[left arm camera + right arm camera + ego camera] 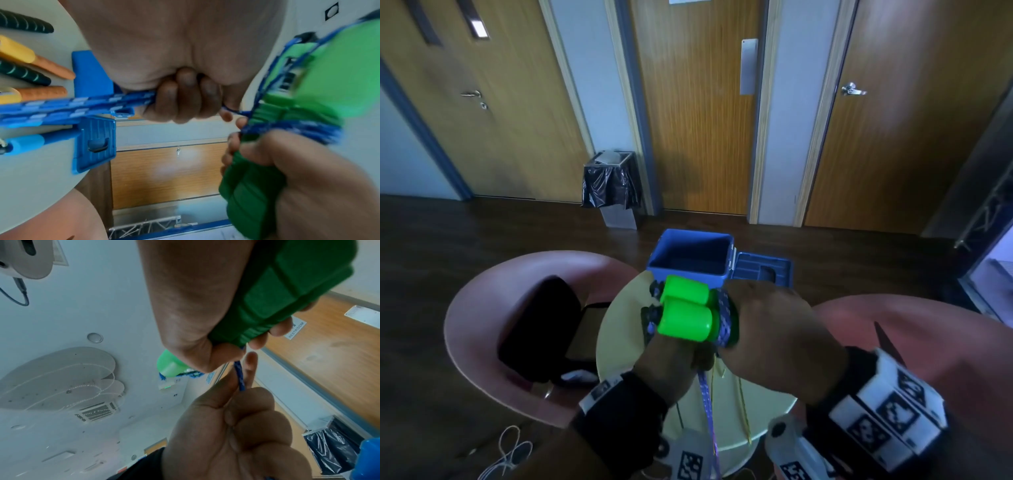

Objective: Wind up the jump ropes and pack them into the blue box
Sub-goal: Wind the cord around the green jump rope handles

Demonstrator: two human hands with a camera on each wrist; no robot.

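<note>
Two bright green jump-rope handles (pixel 685 308) lie side by side above the table, with blue patterned rope (pixel 726 318) wound around them. My right hand (pixel 774 329) grips the handles (pixel 277 296) at their dark green end. My left hand (pixel 671 356) sits just below them and holds the loose rope (pixel 72 105) in curled fingers (pixel 185 100), pinching it near the handles (pixel 240 378). The rope's free length (pixel 707 401) hangs down over the table. Behind the handles the blue box (pixel 729 253) stands with no lid on it and nothing showing inside.
The box's lid (pixel 763 270) lies right of it on the round pale table (pixel 619 342). More ropes with orange (pixel 51 68), dark green (pixel 24 73) and blue (pixel 26 144) handles lie there. Pink chairs (pixel 482 308) (pixel 928 342) flank the table; a black bag (pixel 534 325) lies on the left one.
</note>
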